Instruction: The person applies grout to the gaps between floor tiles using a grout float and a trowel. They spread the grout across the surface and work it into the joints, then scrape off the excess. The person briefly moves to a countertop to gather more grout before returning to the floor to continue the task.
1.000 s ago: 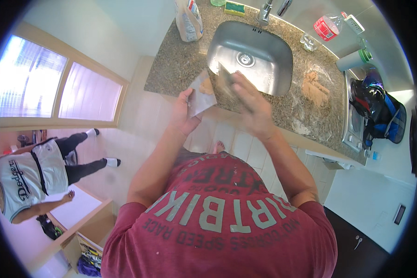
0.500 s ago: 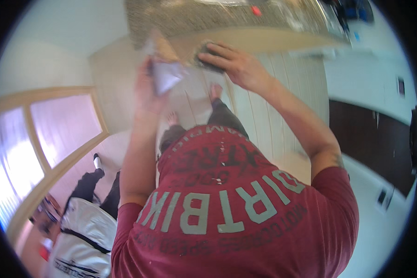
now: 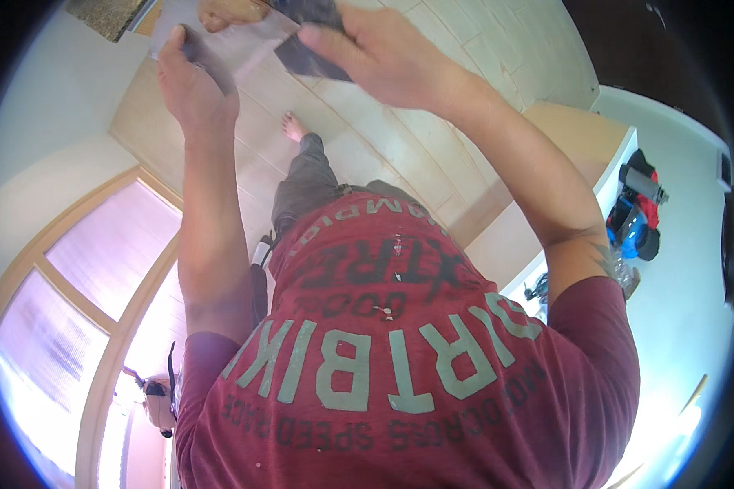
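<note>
At the top of the head view my left hand grips a pale, flat sheet or board, thumb along its edge. A tan, paste-like lump sits on that sheet. Just to the right, my right hand holds a dark, flat object, its thumb lying across it, close to the sheet. The exact kind of both flat things is unclear.
A speckled countertop corner is at the top left. Below are a tiled floor and my bare foot. A frosted-pane partition stands left, another person beyond it. A shelf holds assorted items at the right.
The view has turned away from the sink counter toward the floor and shelving. Both hands, still holding their things, have moved up toward the top edge, the left one also leftward.
</note>
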Motion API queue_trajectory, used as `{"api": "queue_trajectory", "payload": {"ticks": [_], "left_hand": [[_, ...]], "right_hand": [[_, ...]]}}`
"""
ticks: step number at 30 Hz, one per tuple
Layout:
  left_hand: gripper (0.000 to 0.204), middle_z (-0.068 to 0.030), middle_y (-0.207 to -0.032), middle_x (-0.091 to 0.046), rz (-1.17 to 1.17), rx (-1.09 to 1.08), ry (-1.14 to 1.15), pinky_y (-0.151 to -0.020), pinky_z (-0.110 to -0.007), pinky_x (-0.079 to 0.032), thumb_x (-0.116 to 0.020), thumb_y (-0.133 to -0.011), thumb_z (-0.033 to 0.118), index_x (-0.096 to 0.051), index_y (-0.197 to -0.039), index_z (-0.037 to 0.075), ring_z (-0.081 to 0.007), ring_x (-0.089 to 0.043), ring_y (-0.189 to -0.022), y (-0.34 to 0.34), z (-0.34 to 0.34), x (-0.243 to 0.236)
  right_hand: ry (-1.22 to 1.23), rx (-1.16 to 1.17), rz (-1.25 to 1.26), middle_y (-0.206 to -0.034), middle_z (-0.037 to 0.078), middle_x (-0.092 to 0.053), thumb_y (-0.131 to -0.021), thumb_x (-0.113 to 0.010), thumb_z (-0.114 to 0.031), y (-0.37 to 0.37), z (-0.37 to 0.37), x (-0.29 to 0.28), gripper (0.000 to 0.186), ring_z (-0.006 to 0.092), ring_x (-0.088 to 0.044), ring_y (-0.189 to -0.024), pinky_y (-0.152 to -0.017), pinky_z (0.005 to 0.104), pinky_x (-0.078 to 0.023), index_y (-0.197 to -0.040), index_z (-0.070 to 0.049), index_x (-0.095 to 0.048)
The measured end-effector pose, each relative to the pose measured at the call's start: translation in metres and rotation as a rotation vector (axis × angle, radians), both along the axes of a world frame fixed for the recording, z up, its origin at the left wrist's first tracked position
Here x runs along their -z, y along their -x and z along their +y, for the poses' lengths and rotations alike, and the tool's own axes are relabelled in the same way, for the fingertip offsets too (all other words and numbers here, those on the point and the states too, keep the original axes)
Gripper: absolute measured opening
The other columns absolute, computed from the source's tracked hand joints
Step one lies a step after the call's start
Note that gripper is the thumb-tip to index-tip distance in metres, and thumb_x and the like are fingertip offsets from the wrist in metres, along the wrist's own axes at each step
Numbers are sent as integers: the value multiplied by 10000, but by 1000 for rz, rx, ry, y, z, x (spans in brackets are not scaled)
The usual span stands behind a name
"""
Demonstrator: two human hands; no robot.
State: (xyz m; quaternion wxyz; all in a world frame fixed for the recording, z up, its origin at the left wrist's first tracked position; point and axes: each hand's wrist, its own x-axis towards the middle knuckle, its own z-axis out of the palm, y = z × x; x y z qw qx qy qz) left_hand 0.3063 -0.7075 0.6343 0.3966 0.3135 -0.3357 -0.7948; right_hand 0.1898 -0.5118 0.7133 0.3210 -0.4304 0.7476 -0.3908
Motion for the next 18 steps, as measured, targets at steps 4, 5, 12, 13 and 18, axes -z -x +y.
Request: {"api": "queue_trajectory", "payload": {"ticks": [4, 5, 12, 13, 18], "left_hand": [[311, -75, -1081, -626, 111, 81, -173, -913, -415, -503, -624, -1004, 289, -616, -1222, 68, -242, -598, -1050, -43, 52, -7], [309, -62, -1015, -617, 143, 71, -251, -850, -393, -482, -631, -990, 285, -626, -1210, 68, -229, -577, -981, -62, 66, -6], [413, 27, -774, -512, 394, 444, -369, -672, -307, -358, -751, -854, 145, -654, -1241, 35, -139, -430, -751, -218, 154, 5], [346, 31, -758, -514, 167, 303, -325, -652, -284, -346, -706, -919, 150, -655, -1256, 89, -122, -436, -729, -233, 164, 6], [177, 15, -768, -563, 398, 655, -609, -667, -299, -372, -561, -1073, 213, -614, -1125, 53, -148, -469, -737, -249, 191, 4]], "right_hand": [[-173, 49, 270, -975, 252, -719, -1102, -511, -446, -37, 139, 56, 502, 376, -686, -893, -834, 435, -531, -1289, 3, -634], [-285, 250, 162, -1006, 267, -726, -1093, -503, -479, -40, 183, 78, 548, 396, -697, -938, -854, 454, -536, -1293, 13, -638], [381, 1658, -921, -1296, 151, -683, -1105, -566, -314, -211, 527, 262, 417, 275, -700, -1124, -964, 438, -600, -1398, -18, -558], [400, 1902, -934, -1263, 153, -693, -1102, -578, -262, -252, 571, 279, 363, 283, -710, -1106, -942, 440, -619, -1366, -13, -579], [228, 2167, -1185, -1202, 134, -712, -1073, -596, -154, -443, 657, 330, 232, 279, -706, -1061, -968, 466, -565, -1279, -48, -609]]}}
